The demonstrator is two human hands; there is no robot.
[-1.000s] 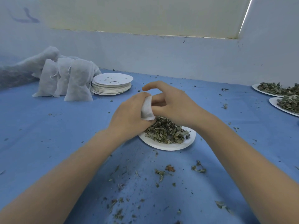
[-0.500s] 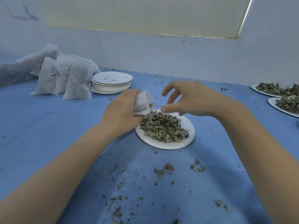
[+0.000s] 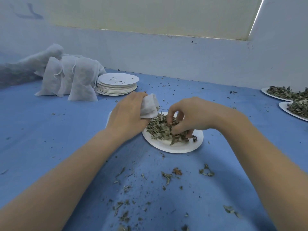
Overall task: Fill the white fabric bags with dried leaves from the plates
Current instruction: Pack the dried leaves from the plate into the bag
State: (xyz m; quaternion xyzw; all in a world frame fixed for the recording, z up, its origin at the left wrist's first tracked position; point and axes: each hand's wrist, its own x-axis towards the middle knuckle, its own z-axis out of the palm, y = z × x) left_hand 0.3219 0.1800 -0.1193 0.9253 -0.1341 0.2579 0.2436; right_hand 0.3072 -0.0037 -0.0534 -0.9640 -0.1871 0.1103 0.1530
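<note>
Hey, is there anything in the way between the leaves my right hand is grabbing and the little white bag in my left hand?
Nothing visible is. The right hand digs into the dried leaves on the plate, and the left hand grips the white bag right beside the pile, over the plate's far-left edge.

Blue tbl cloth [image 3: 50, 130], pale wall [image 3: 166, 60], cream blind [image 3: 150, 14], daylight strip at rt edge [image 3: 256, 17]

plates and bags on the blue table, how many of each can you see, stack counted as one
Plates of dried leaves: 3
Stack of empty plates: 1
Filled white bags standing at the back: at least 3
Bag held in left hand: 1
Total: 8
</note>
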